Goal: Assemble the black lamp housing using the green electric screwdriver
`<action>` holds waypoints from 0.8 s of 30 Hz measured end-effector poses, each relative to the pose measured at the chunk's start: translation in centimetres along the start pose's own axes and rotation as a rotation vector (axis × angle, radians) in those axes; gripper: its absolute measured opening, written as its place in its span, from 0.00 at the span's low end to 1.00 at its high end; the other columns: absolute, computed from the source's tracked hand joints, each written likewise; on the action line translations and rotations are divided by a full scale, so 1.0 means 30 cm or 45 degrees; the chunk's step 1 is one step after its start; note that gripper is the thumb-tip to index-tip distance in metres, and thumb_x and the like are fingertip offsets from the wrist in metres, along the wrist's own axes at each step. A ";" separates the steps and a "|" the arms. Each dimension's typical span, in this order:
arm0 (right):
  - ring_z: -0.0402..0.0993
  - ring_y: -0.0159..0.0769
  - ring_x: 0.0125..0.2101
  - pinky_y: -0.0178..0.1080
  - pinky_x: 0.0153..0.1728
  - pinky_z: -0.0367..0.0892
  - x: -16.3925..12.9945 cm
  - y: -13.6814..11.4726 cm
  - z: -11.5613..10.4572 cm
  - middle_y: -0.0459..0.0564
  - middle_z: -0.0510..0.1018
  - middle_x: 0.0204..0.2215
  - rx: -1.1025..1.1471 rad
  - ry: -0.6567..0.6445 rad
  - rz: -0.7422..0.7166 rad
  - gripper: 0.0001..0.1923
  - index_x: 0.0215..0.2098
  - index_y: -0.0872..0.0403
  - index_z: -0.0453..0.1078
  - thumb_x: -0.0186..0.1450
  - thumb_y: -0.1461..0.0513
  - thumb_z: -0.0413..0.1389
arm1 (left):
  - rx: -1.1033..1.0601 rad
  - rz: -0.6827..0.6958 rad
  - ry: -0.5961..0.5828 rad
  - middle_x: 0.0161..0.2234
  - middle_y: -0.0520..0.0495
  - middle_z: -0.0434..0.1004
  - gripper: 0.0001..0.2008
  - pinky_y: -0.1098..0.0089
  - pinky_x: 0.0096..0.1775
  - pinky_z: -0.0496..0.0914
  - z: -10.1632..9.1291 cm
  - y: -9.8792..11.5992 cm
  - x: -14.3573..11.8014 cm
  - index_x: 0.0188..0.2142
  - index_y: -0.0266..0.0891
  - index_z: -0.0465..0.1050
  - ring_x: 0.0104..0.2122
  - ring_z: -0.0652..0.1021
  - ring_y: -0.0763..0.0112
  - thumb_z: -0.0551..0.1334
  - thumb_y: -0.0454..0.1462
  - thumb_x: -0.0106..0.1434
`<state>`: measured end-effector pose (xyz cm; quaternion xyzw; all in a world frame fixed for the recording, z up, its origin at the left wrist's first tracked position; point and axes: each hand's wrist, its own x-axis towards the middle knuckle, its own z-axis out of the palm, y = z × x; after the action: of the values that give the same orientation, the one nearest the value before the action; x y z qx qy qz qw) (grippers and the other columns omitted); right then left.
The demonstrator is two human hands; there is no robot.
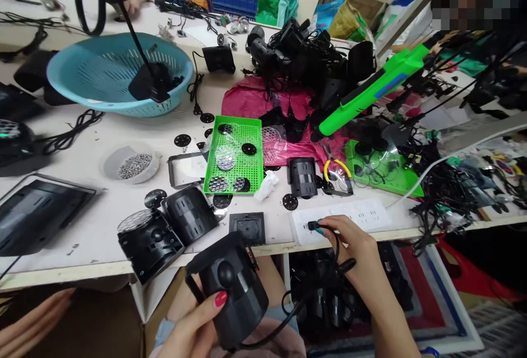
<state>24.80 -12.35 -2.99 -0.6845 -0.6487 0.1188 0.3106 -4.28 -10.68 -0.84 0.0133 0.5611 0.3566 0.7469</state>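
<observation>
The left hand grips a black lamp housing below the desk edge, thumb on its side. The right hand pinches a plug at a white power strip — its cable loops back to the housing. Behind lie a green tray and a blue basket.

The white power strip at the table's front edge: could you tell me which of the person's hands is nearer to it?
Right. The right hand holds a black plug at the white power strip. The left hand is lower left, gripping the black lamp housing below the table edge.
</observation>
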 end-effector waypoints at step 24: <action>0.74 0.36 0.36 0.35 0.34 0.71 0.041 -0.045 0.131 0.50 0.74 0.35 0.230 -0.173 0.101 0.07 0.41 0.53 0.71 0.70 0.65 0.50 | -0.186 -0.123 -0.120 0.49 0.46 0.83 0.25 0.49 0.59 0.70 -0.110 -0.030 0.013 0.43 0.45 0.82 0.57 0.75 0.41 0.77 0.46 0.44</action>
<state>21.63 -10.15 -4.96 -0.6692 -0.6274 0.2349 0.3215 -6.57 -12.41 -2.76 -0.0514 0.4978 0.3590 0.7879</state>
